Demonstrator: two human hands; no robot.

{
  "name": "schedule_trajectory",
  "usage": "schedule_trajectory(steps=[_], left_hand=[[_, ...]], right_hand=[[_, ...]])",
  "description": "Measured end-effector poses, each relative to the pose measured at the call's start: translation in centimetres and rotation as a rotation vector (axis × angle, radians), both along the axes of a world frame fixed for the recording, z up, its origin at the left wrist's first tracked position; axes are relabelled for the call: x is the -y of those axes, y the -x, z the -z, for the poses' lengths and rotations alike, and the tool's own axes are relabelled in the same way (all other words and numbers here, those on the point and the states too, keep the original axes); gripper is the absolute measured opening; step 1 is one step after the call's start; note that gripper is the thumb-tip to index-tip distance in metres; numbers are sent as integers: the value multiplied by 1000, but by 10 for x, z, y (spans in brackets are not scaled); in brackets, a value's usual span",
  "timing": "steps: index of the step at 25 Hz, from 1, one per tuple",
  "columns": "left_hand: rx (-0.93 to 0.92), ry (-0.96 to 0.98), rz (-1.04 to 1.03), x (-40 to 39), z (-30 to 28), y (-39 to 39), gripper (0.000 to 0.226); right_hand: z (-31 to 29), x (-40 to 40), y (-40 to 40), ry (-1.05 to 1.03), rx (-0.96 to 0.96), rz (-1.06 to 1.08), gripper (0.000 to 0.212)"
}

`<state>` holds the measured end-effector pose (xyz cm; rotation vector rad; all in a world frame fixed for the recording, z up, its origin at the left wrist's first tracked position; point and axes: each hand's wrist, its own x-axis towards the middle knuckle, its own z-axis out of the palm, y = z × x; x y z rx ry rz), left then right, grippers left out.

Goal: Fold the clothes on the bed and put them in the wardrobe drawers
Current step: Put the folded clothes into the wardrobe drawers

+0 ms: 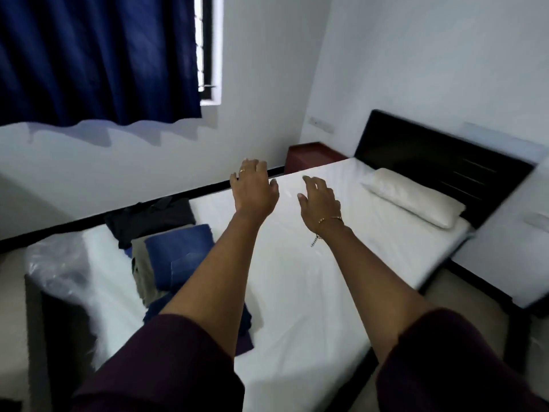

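Both my arms reach out over the white bed (341,263). My left hand (254,188) and my right hand (319,203) hover above the sheet with fingers spread and relaxed, holding nothing. On the bed's left part lie clothes: a folded blue garment (181,257), a black garment (148,218) behind it, a beige piece (142,272) under the blue one, and a dark blue piece (246,322) partly hidden by my left forearm. No wardrobe is in view.
A white pillow (413,197) lies by the black headboard (430,156). A dark red bedside table (312,156) stands in the corner. Crumpled clear plastic (56,263) sits at the bed's left end. A blue curtain (98,55) hangs over the window.
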<state>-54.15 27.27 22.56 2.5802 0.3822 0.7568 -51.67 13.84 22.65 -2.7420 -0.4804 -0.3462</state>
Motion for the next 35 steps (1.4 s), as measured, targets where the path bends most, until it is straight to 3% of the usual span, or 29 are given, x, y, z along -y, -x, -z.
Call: schedule_trajectory(steps=[5, 9, 17, 21, 26, 35], left_hand=[[10, -299, 164, 53, -89, 5, 45], [48, -424, 242, 96, -141, 9, 48], [178, -674, 392, 158, -231, 29, 54], [204, -680, 491, 197, -244, 28, 53], [271, -523, 535, 241, -244, 30, 55], [374, -566, 787, 317, -210, 75, 53]], right_hand=[[-80, 47, 22, 6, 132, 98, 48], [-134, 84, 38, 27, 221, 157, 47], [-191, 149, 64, 4, 312, 272, 51], [-206, 170, 72, 15, 354, 339, 55], [-218, 201, 84, 71, 391, 456, 64], [-186, 298, 180, 150, 341, 879, 56]])
